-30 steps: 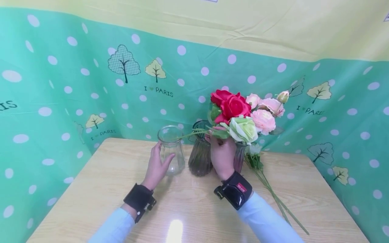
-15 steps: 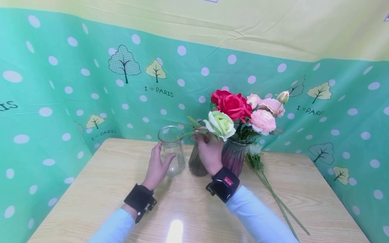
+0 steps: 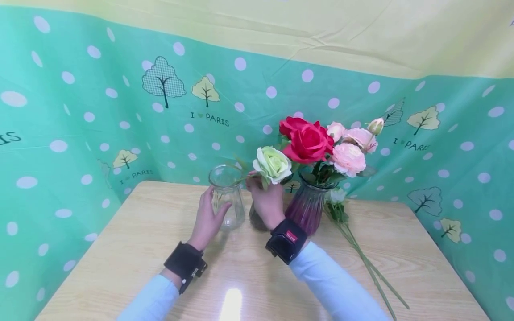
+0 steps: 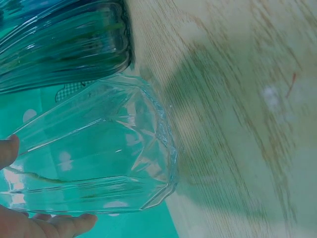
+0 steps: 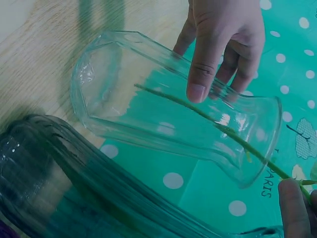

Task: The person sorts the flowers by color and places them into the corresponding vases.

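Observation:
A clear glass vase [image 3: 234, 215] stands upright on the table, and my left hand [image 3: 209, 220] grips its left side with the thumb across the front. In the right wrist view that thumb [image 5: 198, 74] lies along the glass. My right hand [image 3: 267, 203] pinches the stem of a pale green rose [image 3: 274, 165] just below the bloom, close to the vase's rim. The green stem [image 5: 190, 106] slants through the mouth, and its cut end hangs inside the vase above the bottom. Behind the right hand, a grey ribbed vase [image 3: 257, 221] is mostly hidden.
To the right stands a purple ribbed vase [image 3: 306, 208] with red roses [image 3: 308, 143] and pink flowers [image 3: 348, 160] in it. Beside it, white flowers [image 3: 337, 196] with long stems [image 3: 367, 263] lie on the wooden table [image 3: 120, 249]. A green dotted curtain [image 3: 120, 111] hangs behind.
My right hand has moved left with the green rose, from in front of the purple vase to beside the clear vase, and the stem has gone deeper in. The left hand stays put.

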{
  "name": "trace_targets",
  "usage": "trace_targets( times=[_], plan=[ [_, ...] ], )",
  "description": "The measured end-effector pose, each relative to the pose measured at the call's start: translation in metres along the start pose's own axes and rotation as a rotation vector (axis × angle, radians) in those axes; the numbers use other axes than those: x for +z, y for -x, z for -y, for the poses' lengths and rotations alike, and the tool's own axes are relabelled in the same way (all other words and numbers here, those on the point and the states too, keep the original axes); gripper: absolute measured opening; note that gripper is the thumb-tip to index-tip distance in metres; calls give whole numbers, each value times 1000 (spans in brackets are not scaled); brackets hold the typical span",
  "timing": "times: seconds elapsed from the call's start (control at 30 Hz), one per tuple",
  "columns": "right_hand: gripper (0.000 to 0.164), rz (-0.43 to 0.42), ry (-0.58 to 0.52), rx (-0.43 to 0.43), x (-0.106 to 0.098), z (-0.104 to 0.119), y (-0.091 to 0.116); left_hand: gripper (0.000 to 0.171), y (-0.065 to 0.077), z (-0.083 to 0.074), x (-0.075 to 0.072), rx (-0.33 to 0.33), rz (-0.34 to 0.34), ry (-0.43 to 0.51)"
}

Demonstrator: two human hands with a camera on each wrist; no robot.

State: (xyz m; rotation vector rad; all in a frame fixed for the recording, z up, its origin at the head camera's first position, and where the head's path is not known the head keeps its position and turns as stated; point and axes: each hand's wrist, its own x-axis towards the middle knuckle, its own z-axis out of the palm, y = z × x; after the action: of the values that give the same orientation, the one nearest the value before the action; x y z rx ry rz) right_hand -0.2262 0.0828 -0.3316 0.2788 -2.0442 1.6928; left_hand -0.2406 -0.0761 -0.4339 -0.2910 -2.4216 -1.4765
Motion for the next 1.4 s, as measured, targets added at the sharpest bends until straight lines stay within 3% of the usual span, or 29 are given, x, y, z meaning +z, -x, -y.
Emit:
trace_targets(
  times=[0.27,0.43,0.73,0.83,0.97,1.1,1.4],
  plan=[
    [9,21,213,-25,7,-3,-3,73,0,-1,-1,32,-7,7],
    [11,33,128,12,10,-5,-2,74,0,-1,-2,20,-9,2],
    [18,85,140,90,5,-8,1,74,0,-2,-1,24,-20,9],
    [22,115,224,123,0,-9,4,74,0,-2,-1,25,-17,6],
    [25,148,339,97,-12,-12,11,73,0,-2,-1,19,-11,-3],
    [27,129,417,65,-31,-16,18,74,-1,-3,0,22,-10,-3],
    [39,68,476,99,-90,-23,22,75,0,-1,0,-6,1,-8]
  ],
)
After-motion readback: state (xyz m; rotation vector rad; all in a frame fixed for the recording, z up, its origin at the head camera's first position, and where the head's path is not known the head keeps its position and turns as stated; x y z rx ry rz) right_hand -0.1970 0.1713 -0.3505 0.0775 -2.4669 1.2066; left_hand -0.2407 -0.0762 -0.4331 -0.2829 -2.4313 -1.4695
